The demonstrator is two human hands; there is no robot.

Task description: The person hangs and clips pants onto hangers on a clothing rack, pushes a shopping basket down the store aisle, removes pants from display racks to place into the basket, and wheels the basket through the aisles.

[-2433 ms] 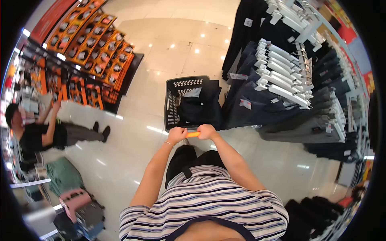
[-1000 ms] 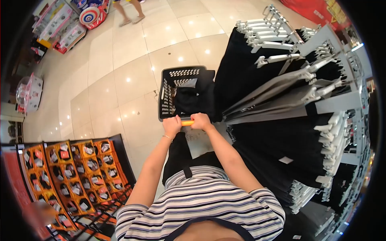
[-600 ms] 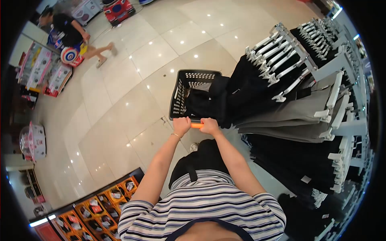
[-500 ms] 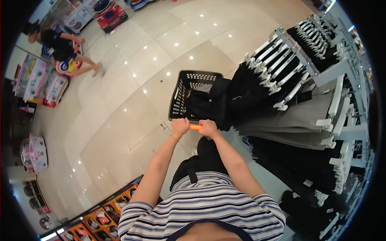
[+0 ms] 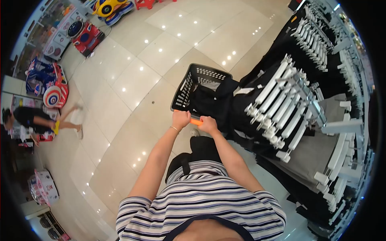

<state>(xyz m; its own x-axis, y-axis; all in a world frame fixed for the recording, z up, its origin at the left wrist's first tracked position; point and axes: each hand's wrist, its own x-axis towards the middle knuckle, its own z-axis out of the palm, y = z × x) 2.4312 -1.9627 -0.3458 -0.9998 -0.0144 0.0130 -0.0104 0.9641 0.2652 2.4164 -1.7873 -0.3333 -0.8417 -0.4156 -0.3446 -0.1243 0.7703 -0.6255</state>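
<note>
My left hand [image 5: 181, 119] and my right hand [image 5: 207, 124] are both closed around the orange handle [image 5: 196, 121] of a dark shopping basket. Holes pierce the walls of this basket [image 5: 184, 90], which is out in front of me at the end of my arms. Black clothing [image 5: 204, 103] lies inside it. On its right side the basket is up against black trousers [image 5: 241, 122] hanging from a rack, and where the two dark fabrics meet is hard to make out. The basket's underside is hidden.
White clip hangers [image 5: 277, 100] and grey trousers [image 5: 311, 154] fill metal racks along my right. Shiny floor tiles [image 5: 124, 108] stretch ahead and left. A person in dark clothes [image 5: 34, 120] walks at the far left, near a red kiddie ride [image 5: 85, 38] and claw machines [image 5: 56, 46].
I have moved forward with the basket along the racks, and the hangers now sit lower in view. The walking person has shifted down and left. Both hands keep their hold.
</note>
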